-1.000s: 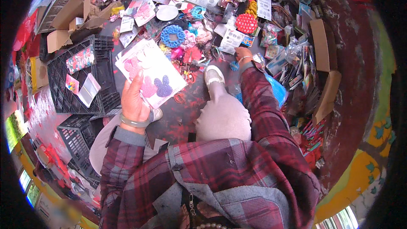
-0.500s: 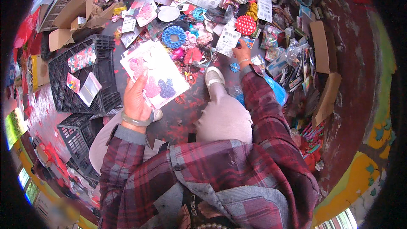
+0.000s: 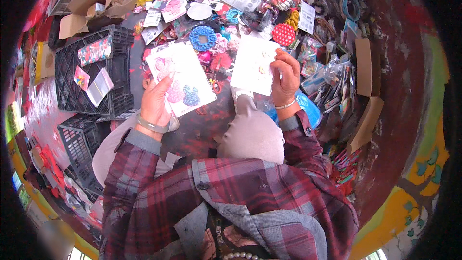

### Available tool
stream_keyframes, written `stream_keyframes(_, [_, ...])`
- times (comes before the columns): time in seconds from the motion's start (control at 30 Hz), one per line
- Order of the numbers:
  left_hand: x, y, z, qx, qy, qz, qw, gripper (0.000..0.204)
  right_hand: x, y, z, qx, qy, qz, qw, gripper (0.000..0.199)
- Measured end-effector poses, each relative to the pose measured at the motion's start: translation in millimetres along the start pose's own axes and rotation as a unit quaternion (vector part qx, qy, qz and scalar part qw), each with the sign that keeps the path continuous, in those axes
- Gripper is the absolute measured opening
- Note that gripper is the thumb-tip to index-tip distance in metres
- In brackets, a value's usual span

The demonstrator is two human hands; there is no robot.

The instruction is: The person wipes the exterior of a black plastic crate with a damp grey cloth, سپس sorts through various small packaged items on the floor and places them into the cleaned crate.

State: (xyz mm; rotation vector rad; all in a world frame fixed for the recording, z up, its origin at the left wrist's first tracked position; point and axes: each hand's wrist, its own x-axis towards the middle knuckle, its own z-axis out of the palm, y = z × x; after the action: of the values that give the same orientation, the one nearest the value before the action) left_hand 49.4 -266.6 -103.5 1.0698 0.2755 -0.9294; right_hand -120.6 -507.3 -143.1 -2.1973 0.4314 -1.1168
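My left hand (image 3: 155, 106) is closed on a white card (image 3: 199, 74) bearing glittery bunny-shaped pieces, pinkish ones and a blue one, its thumb lying over the front. To the right, a second white card (image 3: 250, 67) with a few small pinkish and reddish pieces is gripped at its right edge by my right hand (image 3: 287, 79). Both cards are tilted toward me, apart from each other, above my legs. Behind the gap between them lie a blue ruffled hair scrunchie (image 3: 202, 38) and a red fabric flower (image 3: 221, 61).
A heap of hair accessories and carded packets spreads across the far side, with a red dotted round piece (image 3: 284, 34). Black plastic crates (image 3: 120, 67) stand at left, small packets on top. Cardboard flaps (image 3: 364, 67) border the right side. An open cardboard box (image 3: 72, 26) sits far left.
My right hand has lifted a card off the pile and drawn it nearer, turning its other face up. The left hand's card stays in about the same place.
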Motion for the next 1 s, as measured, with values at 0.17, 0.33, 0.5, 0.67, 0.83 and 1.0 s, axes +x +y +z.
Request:
stream_keyframes(0.17, [-8.3, 3.8, 9.5, -0.021, -0.028, -0.035, 0.999, 0.031, 23.0, -21.9, 9.7, 0.053, -0.018, -0.055, 0.997, 0.024])
stream_keyframes(0.33, [-3.3, 4.3, 10.2, 0.011, -0.054, -0.038, 0.998, 0.029, 45.6, -49.8, 26.5, 0.126, -0.076, -0.135, 0.980, 0.019])
stream_keyframes(0.5, [-5.0, 1.6, 0.7, -0.046, -0.074, -0.076, 0.993, 0.030, 48.5, -57.8, 52.3, 0.166, -0.193, -0.227, 0.940, 0.023])
stream_keyframes(0.67, [-21.7, 22.2, 40.8, -0.133, -0.097, -0.085, 0.983, 0.044, 44.9, -56.8, 60.5, 0.184, -0.230, -0.217, 0.931, 0.024])
stream_keyframes(0.83, [-14.0, 10.5, 23.2, -0.071, -0.115, -0.050, 0.990, 0.041, 43.5, -53.9, 60.7, 0.171, -0.244, -0.194, 0.935, 0.026])
stream_keyframes(1.0, [-10.0, 14.1, 11.5, -0.079, -0.079, -0.026, 0.993, 0.041, -3.0, 71.8, 101.1, 0.158, -0.020, 0.415, 0.896, 0.037])
